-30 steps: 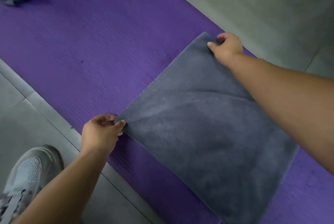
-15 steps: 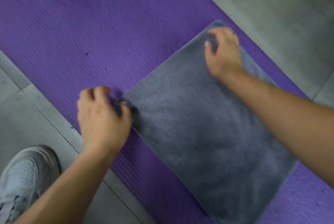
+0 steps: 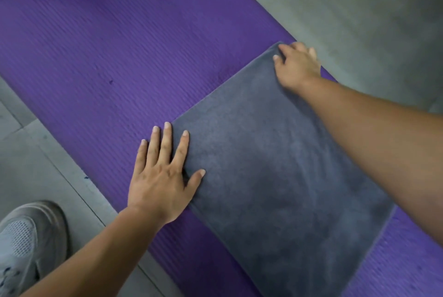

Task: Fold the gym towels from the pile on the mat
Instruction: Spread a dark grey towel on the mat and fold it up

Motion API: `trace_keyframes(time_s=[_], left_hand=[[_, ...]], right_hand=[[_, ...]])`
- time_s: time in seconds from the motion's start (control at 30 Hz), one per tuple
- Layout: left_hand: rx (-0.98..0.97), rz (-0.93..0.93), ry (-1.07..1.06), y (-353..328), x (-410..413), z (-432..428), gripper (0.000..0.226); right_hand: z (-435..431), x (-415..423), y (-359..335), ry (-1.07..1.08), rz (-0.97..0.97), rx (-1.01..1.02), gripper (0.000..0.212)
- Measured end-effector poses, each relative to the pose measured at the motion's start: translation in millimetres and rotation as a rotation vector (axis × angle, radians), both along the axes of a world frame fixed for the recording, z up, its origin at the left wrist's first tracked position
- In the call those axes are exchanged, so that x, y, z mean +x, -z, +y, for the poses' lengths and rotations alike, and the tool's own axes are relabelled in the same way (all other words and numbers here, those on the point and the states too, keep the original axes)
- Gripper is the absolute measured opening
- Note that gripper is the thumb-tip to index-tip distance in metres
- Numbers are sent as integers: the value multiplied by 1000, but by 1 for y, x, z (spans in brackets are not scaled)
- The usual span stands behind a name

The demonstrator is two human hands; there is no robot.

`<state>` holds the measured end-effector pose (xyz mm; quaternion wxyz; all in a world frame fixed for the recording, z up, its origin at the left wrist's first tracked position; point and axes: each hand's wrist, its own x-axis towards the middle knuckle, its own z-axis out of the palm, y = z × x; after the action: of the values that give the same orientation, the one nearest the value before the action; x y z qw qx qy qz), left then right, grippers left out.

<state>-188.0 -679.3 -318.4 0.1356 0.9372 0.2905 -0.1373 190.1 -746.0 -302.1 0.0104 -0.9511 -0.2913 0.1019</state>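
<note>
The light is soft and rather dim, with no glare. Only a faint shadow lies just beside the fingers (image 3: pixel 165 143) of the left hand (image 3: pixel 160 184). The picture is a little blurred everywhere. Straight lines bend toward the edges, far from the fingers.

Two bare forearms, no sleeves, watches or rings in sight; the left hand (image 3: pixel 160 180) and right hand (image 3: pixel 296 66) show short, unpainted nails. One foot wears a light grey mesh-topped trainer (image 3: pixel 26 244) with a darker grey toe cap and grey laces.
</note>
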Motion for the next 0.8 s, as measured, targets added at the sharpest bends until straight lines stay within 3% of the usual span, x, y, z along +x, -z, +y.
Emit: trace_keyframes(time_s=[0.17,0.3,0.43,0.57,0.63,0.8], left_hand=[[-67,-92,-68,-19,1,13,74],[-87,-274,-238,-27,2,34,37],[-238,-290,-470,-31,3,58,30],[-418,-249,-633,-35,1,72,9],[-471,-265,-680,-35,-4,75,14],[-426,-418,-849,-35,-15,74,18]], right_hand=[[13,14,0,-106,66,138,48],[22,21,-2,-250,35,19,34],[32,22,-25,-320,-22,-103,30],[32,29,-45,-259,16,-135,31],[27,35,-56,-207,56,-109,26],[31,35,-69,-60,125,184,20]])
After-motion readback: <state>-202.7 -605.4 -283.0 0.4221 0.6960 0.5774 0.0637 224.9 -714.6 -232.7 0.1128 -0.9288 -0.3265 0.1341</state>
